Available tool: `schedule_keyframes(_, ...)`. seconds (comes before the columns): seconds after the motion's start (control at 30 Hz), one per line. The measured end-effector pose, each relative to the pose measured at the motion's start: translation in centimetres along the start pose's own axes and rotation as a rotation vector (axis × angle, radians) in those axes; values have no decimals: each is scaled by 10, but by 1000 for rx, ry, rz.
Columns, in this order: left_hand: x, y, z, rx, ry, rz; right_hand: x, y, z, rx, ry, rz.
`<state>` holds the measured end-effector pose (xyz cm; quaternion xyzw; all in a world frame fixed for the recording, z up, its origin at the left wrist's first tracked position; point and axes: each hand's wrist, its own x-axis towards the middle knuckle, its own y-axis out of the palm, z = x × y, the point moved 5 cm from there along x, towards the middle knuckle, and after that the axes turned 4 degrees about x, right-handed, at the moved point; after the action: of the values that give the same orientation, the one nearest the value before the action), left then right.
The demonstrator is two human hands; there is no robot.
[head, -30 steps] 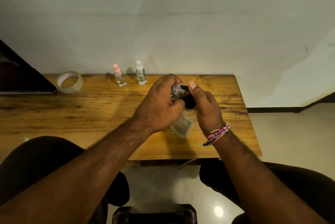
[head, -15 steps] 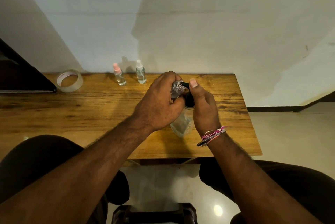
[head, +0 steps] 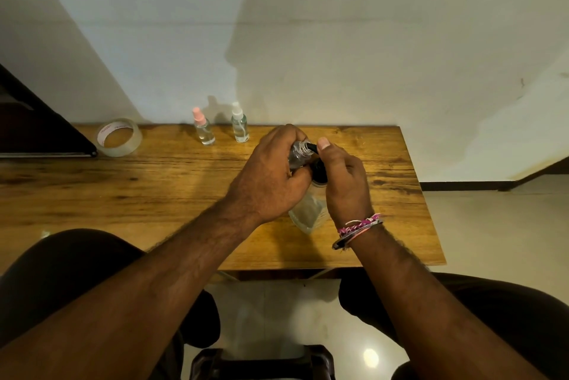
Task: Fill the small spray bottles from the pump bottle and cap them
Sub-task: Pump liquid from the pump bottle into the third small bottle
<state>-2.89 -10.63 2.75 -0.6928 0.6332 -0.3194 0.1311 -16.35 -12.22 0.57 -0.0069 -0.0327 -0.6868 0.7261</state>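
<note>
A: Two capped spray bottles (head: 221,127) stand at the wall edge. Any change?
B: Barely. Left hand (head: 268,182) still grips the open small bottle (head: 298,154), neck at the black spout. Right hand (head: 345,185) stays curled on the pump bottle (head: 308,210). Filling continues.
A: Surroundings?
B: Wooden table (head: 154,189), tape roll (head: 119,137), pale wall (head: 338,41).

A small clear spray bottle (head: 298,154) with no cap is lying tilted inside the left hand (head: 271,176). Its open neck is touching the black spout of the clear pump bottle (head: 309,210), which is standing under the right hand (head: 346,185). Two capped small bottles, pink-topped (head: 203,130) and white-topped (head: 240,125), are standing beyond the left hand.
</note>
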Motion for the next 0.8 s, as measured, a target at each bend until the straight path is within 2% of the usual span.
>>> schedule_keyframes(0.4,1,0,0,-7,3,0,-2,2,6,-13,24,16)
schedule_keyframes(0.57,1,-2,-6,-1,16,-3,-3,-4,11,39,140,98)
schedule_keyframes(0.8,1,-3,-6,4,9,8,-5,-7,12,42,207,234)
